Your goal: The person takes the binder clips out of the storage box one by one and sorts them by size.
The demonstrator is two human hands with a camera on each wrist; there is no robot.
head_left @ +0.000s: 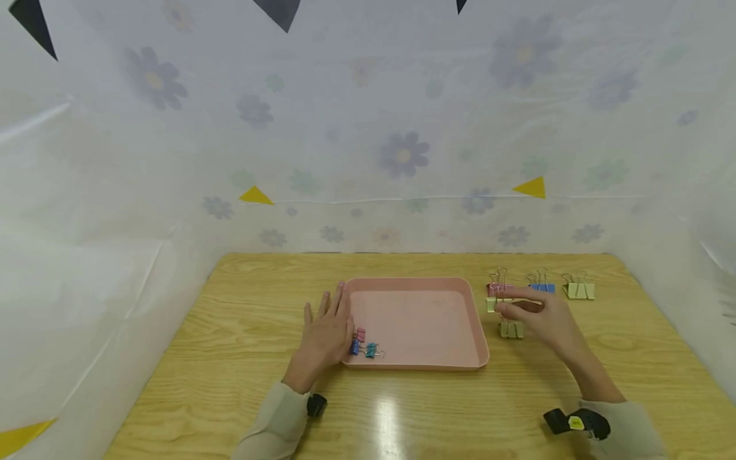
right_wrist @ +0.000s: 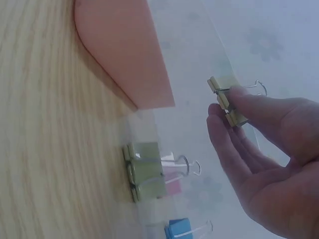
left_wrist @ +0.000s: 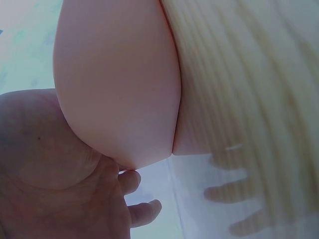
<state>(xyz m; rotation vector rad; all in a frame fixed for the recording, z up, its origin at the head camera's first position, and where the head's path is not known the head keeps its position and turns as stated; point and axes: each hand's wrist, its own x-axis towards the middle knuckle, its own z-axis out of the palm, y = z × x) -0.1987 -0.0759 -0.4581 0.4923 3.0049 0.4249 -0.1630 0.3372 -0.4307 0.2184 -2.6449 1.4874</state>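
The tabletop (head_left: pixel 460 409) is backed by flowered sheeting (head_left: pixel 345 160); left hand (head_left: pixel 325 333) spread against a tray (head_left: pixel 422 322), one clip (head_left: pixel 491 305) is pinched by the right hand (head_left: pixel 546 319).

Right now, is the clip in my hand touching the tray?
Apart: the right wrist view shows a gap between the held clip and the pink tray.

Yellow clip (right_wrist: pixel 230 110) held up beside pink tray (head_left: pixel 420 326)

The pale yellow clip, wire-handled, is pinched in the right hand's grip (head_left: pixel 546 319), above the table (head_left: pixel 437 409), just right of the shallow tray. Small pink (head_left: pixel 361 334), blue (head_left: pixel 354 349) and teal clips (head_left: pixel 371 349) lie in its near left corner. Right of it, larger green (head_left: pixel 511 329), pink (head_left: pixel 498 290), blue (head_left: pixel 545 288) and yellow clips (head_left: pixel 581 291) stand handles up.
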